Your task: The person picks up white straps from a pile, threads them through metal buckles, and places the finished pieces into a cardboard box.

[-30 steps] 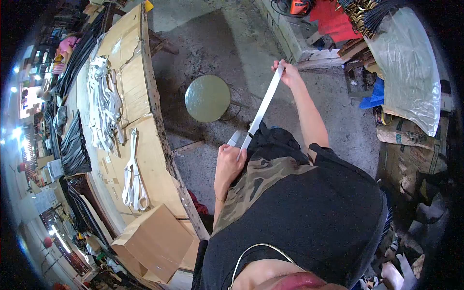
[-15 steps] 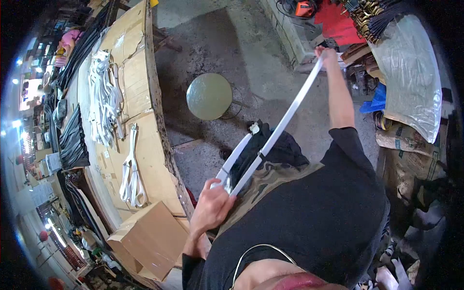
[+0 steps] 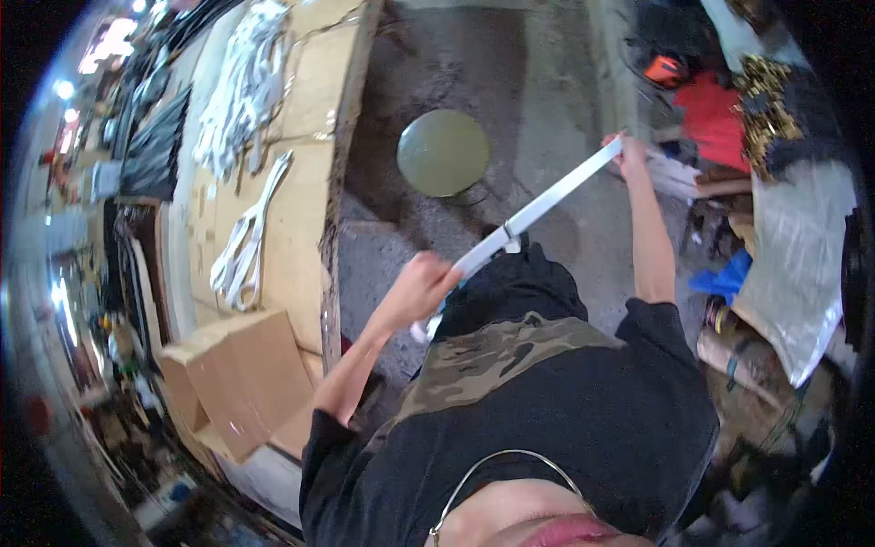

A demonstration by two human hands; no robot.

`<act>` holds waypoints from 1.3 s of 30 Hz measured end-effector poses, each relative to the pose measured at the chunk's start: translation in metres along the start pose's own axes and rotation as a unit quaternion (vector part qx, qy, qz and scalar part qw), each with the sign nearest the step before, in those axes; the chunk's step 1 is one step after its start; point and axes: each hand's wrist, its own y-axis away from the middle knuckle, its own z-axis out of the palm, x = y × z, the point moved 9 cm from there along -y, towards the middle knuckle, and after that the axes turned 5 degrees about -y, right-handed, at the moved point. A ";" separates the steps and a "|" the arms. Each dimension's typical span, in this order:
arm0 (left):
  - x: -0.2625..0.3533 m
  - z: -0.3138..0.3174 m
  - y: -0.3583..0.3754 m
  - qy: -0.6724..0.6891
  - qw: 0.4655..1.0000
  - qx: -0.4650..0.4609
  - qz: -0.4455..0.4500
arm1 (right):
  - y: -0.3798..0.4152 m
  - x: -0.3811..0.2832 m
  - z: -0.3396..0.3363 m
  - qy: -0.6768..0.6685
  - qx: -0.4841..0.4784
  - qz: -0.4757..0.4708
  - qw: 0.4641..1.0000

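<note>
A white belt [image 3: 556,196] stretches taut and slanting between my two hands, in front of my body. A narrow dark band [image 3: 510,239] crosses it around mid-length, with a small pale piece hanging just under it. My left hand [image 3: 419,290] is closed on the lower end, slightly blurred; more white strap shows below the fist, partly hidden by it. At the upper right, my right hand [image 3: 629,155] grips the far end between its fingers. Exactly how those fingers hold the end is too small to see.
A cardboard-covered table [image 3: 305,196] on the left carries a heap of white straps [image 3: 246,87], a folded white bundle [image 3: 252,237] and a cardboard box [image 3: 246,383]. A round stool [image 3: 444,153] stands ahead. Brass buckles [image 3: 766,109], red cloth [image 3: 711,118] and plastic sheeting [image 3: 793,255] lie right.
The view has shifted. My left hand has risen in the picture and my right hand is lower, so the hands are closer together and the belt slants less steeply between them.
</note>
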 end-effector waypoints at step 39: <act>-0.185 -0.063 0.087 0.175 0.918 0.342 -0.095 | 0.365 -0.173 0.403 0.351 -0.575 -0.294 0.678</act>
